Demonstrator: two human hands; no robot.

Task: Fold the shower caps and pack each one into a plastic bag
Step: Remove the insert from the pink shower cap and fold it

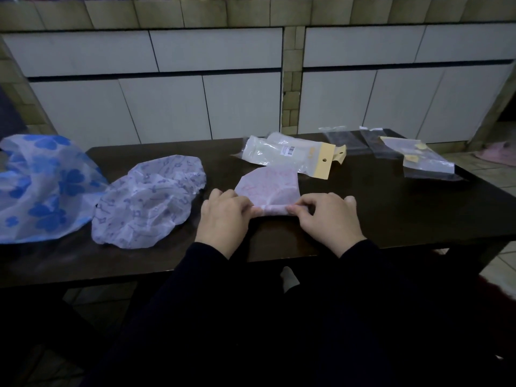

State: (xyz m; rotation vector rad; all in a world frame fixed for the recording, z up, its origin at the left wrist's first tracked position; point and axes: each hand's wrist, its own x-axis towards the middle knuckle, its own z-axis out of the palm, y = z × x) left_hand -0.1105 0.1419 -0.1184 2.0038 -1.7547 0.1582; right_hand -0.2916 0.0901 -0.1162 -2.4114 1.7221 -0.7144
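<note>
A pink-patterned shower cap [268, 186] lies flattened on the dark table [391, 208], its near edge rolled into a tight strip. My left hand [223, 219] pinches the left end of that roll and my right hand [326, 217] pinches the right end. A crumpled purple-patterned cap [148, 199] lies spread to the left. Further left, a cap with large blue flowers [42, 185] hangs over the table's corner. Behind the pink cap lie clear plastic bags with yellow header cards [287, 153].
More clear bags lie at the table's far right, one with a yellow card [424, 160] and two flat dark-looking ones [354, 141]. White cabinet doors [167, 107] stand behind the table. Tiled floor shows at the right.
</note>
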